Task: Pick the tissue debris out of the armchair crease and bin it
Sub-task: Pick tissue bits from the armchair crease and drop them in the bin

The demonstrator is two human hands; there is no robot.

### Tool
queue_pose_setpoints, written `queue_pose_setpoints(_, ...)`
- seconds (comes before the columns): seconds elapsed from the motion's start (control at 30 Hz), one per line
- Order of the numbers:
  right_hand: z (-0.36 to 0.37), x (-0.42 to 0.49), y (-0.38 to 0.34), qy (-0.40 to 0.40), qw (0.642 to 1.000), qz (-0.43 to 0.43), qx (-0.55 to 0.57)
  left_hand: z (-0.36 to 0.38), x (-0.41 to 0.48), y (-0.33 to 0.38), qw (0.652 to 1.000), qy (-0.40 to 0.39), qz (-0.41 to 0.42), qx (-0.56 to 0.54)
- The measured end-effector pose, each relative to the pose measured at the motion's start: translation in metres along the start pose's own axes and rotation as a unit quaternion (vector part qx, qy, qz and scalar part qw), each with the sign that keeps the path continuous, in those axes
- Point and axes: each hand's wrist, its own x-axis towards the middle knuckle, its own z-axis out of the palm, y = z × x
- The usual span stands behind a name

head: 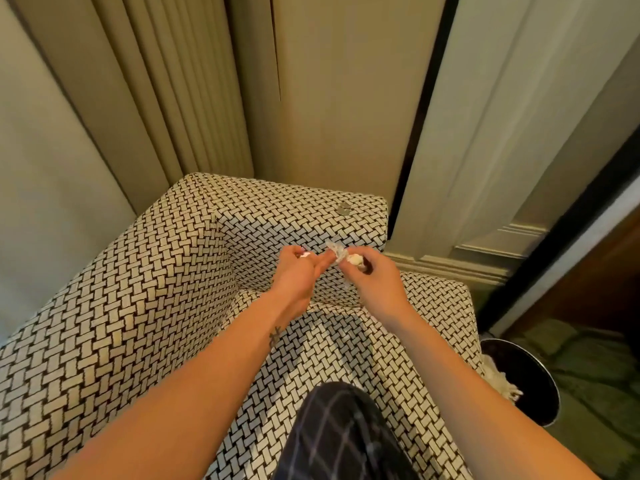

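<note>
Over the armchair's [138,306] far crease, the right hand [375,284] grips a wad of tissue [338,252]. The left hand [294,275] curls just beside it; I cannot tell if it holds anything. The bin [549,407] stands near right.

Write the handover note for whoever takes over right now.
Hands: the right hand has a grip on the tissue debris above the armchair crease. The left hand is curled beside it with a white bit at its fingertips; whether it pinches is unclear.
The bin stands on the floor to the right, with tissue inside.
Done: debris lifted.
Left: bin it, recheck the crease.
</note>
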Motion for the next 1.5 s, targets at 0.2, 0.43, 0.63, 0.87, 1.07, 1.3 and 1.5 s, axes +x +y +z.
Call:
queue_pose_setpoints(0.2,-0.016,0.032,0.001,0.032,0.999,-0.002,-0.003,0.024,0.033,0.018,0.968,-0.019,0.135,0.212)
queue_pose_setpoints(0.43,-0.018,0.065,0.009,0.070,0.998,0.002,0.007,0.048,0.091,0.028,0.879,0.059,0.295,0.369)
queue_pose_setpoints(0.63,-0.013,0.085,0.015,0.089,0.996,-0.010,-0.008,0.054,0.127,0.022,0.841,0.084,0.310,0.435)
queue_pose_setpoints(0.87,-0.011,0.087,0.019,0.094,0.995,-0.021,-0.018,0.054,0.137,0.013,0.805,0.111,0.331,0.479)
queue_pose_setpoints(1.07,-0.016,0.070,0.018,0.081,0.997,-0.010,-0.013,0.031,0.103,-0.001,0.806,0.136,0.375,0.437)
queue_pose_setpoints(1.3,-0.008,0.045,0.037,0.044,0.999,0.008,-0.017,-0.065,0.070,-0.102,0.810,0.018,0.257,0.527)
queue_pose_setpoints(1.5,0.005,0.032,0.062,0.018,0.999,0.033,-0.005,-0.086,0.076,-0.148,0.747,-0.042,0.136,0.650)
